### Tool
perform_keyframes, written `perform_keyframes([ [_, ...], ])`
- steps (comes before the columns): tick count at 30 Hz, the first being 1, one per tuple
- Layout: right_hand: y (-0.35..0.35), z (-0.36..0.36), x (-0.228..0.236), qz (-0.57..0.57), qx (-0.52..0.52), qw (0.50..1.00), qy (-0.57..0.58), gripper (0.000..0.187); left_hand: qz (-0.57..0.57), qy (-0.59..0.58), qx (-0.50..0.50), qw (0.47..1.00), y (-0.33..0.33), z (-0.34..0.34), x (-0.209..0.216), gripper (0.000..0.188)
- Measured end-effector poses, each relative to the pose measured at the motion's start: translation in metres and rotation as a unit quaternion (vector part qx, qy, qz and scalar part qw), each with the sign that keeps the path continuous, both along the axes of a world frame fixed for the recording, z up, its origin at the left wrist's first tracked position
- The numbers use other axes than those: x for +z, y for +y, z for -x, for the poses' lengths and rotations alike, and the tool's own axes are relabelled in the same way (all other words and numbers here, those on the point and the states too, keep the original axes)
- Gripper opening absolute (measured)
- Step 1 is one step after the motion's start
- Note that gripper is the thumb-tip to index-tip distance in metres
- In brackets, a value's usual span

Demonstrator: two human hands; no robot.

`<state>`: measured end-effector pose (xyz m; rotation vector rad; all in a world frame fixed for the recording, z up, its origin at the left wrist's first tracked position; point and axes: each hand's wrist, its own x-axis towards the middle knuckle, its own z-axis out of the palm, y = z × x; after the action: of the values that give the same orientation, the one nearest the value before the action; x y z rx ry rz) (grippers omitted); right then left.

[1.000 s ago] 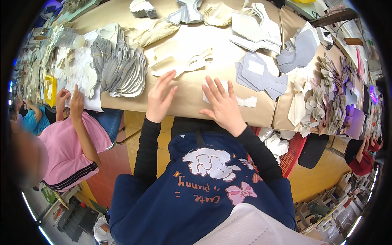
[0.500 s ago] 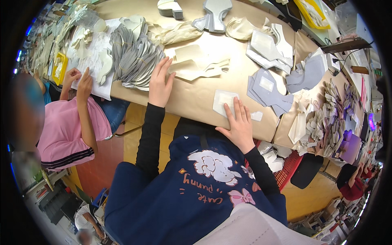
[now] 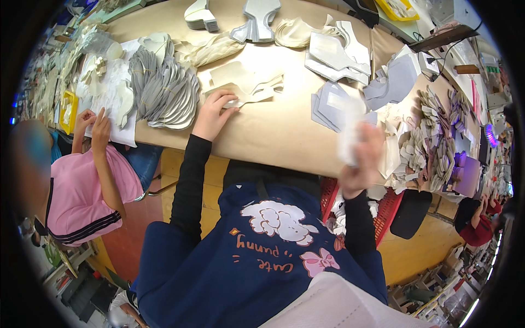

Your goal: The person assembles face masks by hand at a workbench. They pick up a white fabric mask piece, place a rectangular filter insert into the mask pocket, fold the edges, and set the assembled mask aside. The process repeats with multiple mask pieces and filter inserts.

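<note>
My left hand (image 3: 212, 117) is at the near edge of a small pile of cream cut pieces (image 3: 235, 75), its fingers bent and its thumb close to them, gripping the edge of the nearest cream piece (image 3: 252, 96). Over the table's front edge on the right, my right hand (image 3: 362, 161) is smeared by motion. A white flat piece (image 3: 348, 134) stands up blurred from its fingers. Just beyond it lie fanned grey cut pieces (image 3: 326, 108), partly hidden by the white piece.
Banded grey pieces (image 3: 164, 90) lie at the left, near a person in a pink shirt (image 3: 90, 191). White and grey stacks (image 3: 336, 54) stand at the back right. Bundled pieces (image 3: 432, 142) cover the right end. A red basket (image 3: 387, 216) is below the table edge.
My right hand has lifted off the table and swung right, taking the white piece that lay under it. My left hand has bent its fingers onto the cream piece. The view has shifted slightly.
</note>
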<state>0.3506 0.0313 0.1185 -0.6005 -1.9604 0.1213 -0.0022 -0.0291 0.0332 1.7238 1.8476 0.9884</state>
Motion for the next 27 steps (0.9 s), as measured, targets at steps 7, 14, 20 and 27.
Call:
perform_keyframes([
  [7,0.101,0.053,-0.007,0.055,-0.141,0.965,-0.213,0.057,-0.005,-0.005,-0.013,1.0,0.006,0.005,0.003,0.015],
  [14,0.015,0.117,-0.089,0.226,0.118,0.943,-0.212,0.02,0.0,-0.021,0.022,1.0,0.009,-0.008,0.0,0.011],
  [20,0.004,0.129,-0.1,0.219,0.088,0.956,-0.172,0.015,0.013,0.042,0.002,0.999,0.022,-0.014,0.006,0.017],
  [27,0.002,0.126,-0.105,0.202,0.093,0.961,-0.164,0.019,0.036,-0.05,-0.037,0.997,0.028,0.001,0.003,0.018],
])
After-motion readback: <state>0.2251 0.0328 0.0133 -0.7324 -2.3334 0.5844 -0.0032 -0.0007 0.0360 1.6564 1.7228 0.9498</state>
